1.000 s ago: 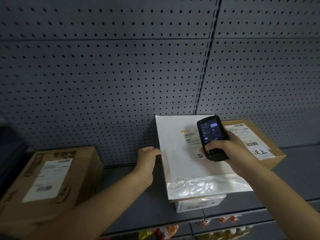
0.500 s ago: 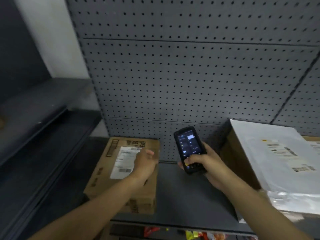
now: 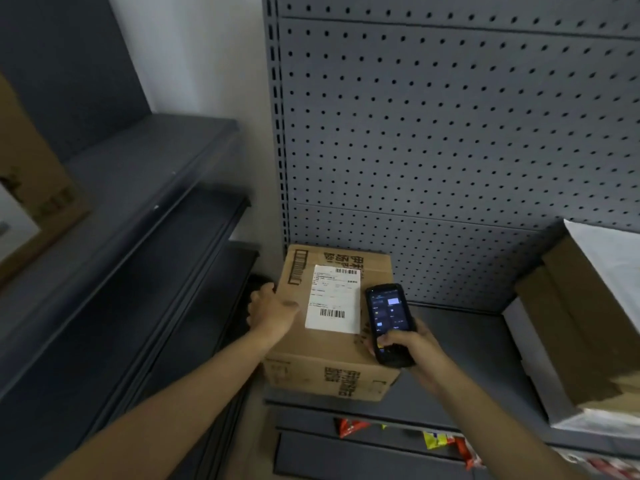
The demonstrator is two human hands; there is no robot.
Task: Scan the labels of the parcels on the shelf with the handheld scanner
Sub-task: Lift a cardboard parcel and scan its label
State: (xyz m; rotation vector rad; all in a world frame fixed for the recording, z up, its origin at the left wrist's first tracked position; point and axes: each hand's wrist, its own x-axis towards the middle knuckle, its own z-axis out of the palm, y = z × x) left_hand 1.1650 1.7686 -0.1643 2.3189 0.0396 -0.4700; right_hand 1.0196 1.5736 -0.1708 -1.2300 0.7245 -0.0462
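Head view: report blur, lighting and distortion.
Head view: dim overall; the label on the cardboard box and the scanner screen stand out bright; the left-edge box is blurred; the wide angle bends the pegboard.
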